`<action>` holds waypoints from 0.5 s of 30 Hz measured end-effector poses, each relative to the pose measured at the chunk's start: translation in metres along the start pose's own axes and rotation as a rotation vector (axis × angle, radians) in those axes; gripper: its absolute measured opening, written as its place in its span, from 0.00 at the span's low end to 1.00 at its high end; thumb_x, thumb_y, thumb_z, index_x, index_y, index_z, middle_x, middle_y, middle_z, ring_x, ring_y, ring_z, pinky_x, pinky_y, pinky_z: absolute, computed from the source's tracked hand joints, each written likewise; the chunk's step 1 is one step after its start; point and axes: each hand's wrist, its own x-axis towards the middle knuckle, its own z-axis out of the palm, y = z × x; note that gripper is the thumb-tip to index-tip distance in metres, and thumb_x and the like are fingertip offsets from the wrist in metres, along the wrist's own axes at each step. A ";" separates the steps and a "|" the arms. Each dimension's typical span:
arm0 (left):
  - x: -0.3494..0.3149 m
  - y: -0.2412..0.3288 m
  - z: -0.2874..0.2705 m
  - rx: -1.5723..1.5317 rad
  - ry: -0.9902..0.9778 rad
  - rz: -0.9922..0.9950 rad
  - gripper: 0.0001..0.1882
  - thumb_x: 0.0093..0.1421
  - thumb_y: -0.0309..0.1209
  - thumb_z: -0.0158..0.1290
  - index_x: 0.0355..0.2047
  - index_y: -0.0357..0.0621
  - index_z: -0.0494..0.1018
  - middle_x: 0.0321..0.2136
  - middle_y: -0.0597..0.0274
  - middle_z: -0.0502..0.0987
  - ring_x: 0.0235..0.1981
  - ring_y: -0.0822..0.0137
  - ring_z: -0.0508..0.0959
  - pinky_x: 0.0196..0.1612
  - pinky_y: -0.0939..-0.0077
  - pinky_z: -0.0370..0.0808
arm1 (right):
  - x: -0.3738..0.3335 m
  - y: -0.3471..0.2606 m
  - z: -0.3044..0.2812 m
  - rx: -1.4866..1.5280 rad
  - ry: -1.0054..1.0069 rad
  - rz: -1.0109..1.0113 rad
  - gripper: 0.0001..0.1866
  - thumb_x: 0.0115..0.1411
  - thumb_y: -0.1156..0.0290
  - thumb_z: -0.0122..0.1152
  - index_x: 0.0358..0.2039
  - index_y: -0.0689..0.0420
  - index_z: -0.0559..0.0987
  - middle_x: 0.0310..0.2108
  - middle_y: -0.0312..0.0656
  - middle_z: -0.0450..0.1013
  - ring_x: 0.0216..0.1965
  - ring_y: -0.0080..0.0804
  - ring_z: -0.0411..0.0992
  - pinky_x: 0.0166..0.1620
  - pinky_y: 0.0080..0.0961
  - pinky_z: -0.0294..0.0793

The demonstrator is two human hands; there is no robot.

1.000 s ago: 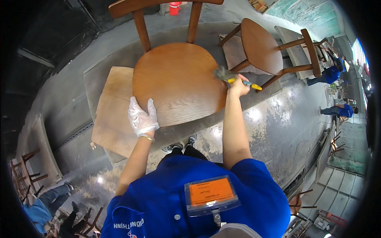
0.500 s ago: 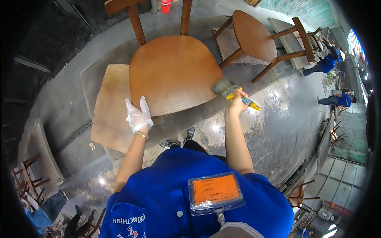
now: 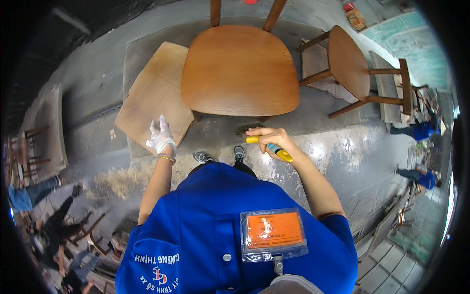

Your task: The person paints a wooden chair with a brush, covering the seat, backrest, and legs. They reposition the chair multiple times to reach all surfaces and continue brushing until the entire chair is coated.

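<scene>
Plainly, the right grip [image 3: 275,140] clasps a yellow-handled brush [image 3: 252,139], seemingly dark-bristled, the left grip [image 3: 162,138] loosely spread.

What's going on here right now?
A person is working at a brown wooden chair. The bare right hand grips a yellow-handled brush, its bristles off the seat, on the person's side of the near edge. The gloved left hand is open and holds nothing, near a cardboard sheet left of the chair. A second chair stands to the right.
</scene>
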 end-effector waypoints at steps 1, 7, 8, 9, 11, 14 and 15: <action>0.000 -0.013 -0.016 0.024 0.052 -0.035 0.38 0.69 0.47 0.57 0.70 0.34 0.59 0.59 0.50 0.76 0.54 0.62 0.80 0.58 0.73 0.74 | 0.006 -0.003 0.004 0.126 0.048 -0.079 0.06 0.49 0.74 0.64 0.20 0.56 0.75 0.57 0.45 0.79 0.62 0.52 0.73 0.67 0.43 0.69; -0.036 -0.073 -0.076 0.385 0.365 -0.124 0.39 0.66 0.53 0.58 0.66 0.35 0.66 0.56 0.48 0.77 0.54 0.57 0.78 0.61 0.67 0.70 | 0.044 -0.009 0.026 0.112 -0.120 -0.149 0.07 0.46 0.75 0.67 0.22 0.56 0.75 0.54 0.49 0.79 0.60 0.50 0.74 0.65 0.42 0.72; -0.053 -0.081 -0.082 0.414 0.389 -0.157 0.39 0.66 0.54 0.58 0.66 0.36 0.67 0.56 0.46 0.76 0.55 0.55 0.77 0.62 0.66 0.69 | 0.048 -0.010 0.030 0.436 -0.180 -0.194 0.08 0.46 0.75 0.68 0.22 0.57 0.75 0.54 0.50 0.79 0.61 0.50 0.74 0.65 0.42 0.73; -0.068 -0.087 -0.089 0.447 0.416 -0.179 0.39 0.65 0.54 0.57 0.65 0.36 0.67 0.57 0.44 0.75 0.56 0.53 0.75 0.63 0.64 0.68 | 0.055 -0.009 0.036 0.222 -0.061 -0.216 0.07 0.46 0.76 0.67 0.22 0.57 0.75 0.54 0.50 0.79 0.60 0.50 0.74 0.64 0.42 0.73; -0.087 -0.094 -0.096 0.585 0.443 -0.250 0.39 0.65 0.55 0.56 0.66 0.39 0.67 0.60 0.40 0.71 0.58 0.48 0.73 0.64 0.59 0.67 | 0.069 -0.008 0.045 -0.084 0.209 -0.231 0.08 0.45 0.79 0.67 0.23 0.57 0.75 0.52 0.51 0.80 0.59 0.51 0.75 0.64 0.42 0.73; -0.111 -0.107 -0.108 0.709 0.388 -0.332 0.39 0.64 0.57 0.54 0.68 0.47 0.66 0.67 0.32 0.60 0.65 0.40 0.66 0.66 0.53 0.65 | 0.090 -0.009 0.054 -0.046 -0.102 -0.256 0.07 0.47 0.80 0.65 0.23 0.58 0.75 0.52 0.52 0.80 0.59 0.53 0.75 0.63 0.44 0.74; -0.116 -0.112 -0.110 0.738 0.385 -0.355 0.39 0.64 0.57 0.54 0.69 0.48 0.65 0.68 0.32 0.59 0.66 0.40 0.65 0.67 0.53 0.65 | 0.097 -0.009 0.054 0.226 -0.193 -0.201 0.06 0.48 0.79 0.66 0.24 0.58 0.76 0.52 0.52 0.79 0.58 0.53 0.76 0.62 0.44 0.75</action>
